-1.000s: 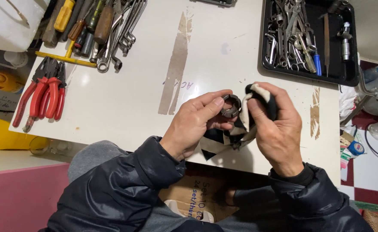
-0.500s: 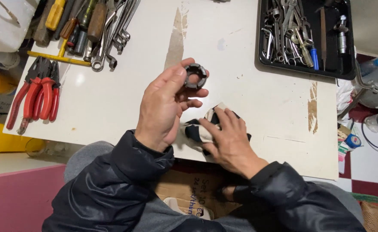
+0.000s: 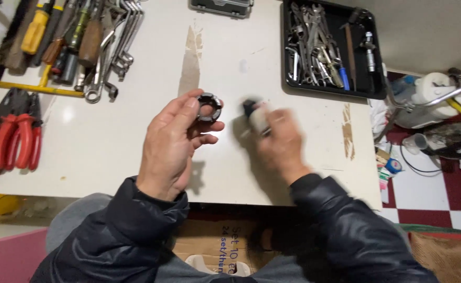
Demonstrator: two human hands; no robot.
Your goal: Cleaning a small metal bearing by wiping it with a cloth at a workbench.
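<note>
My left hand [image 3: 174,142] holds a small black notched ring [image 3: 209,107] between thumb and fingertips, above the white table [image 3: 110,141]. My right hand [image 3: 282,140], blurred by motion, is closed on a small black-and-white object [image 3: 255,112] just right of the ring. I cannot tell exactly what that object is. Both arms wear dark padded sleeves.
Red-handled pliers [image 3: 11,137] lie at the table's left edge. Screwdrivers and wrenches [image 3: 86,44] are piled at the upper left. A black tray [image 3: 377,91] of metal tools sits at the upper right. A cardboard box [image 3: 225,243] rests near my lap. Bottles stand on the checkered floor to the right.
My hands have separated and moved up over the table. The left hand lifted the ring away. The right hand moved up and right with the black-and-white object.
</note>
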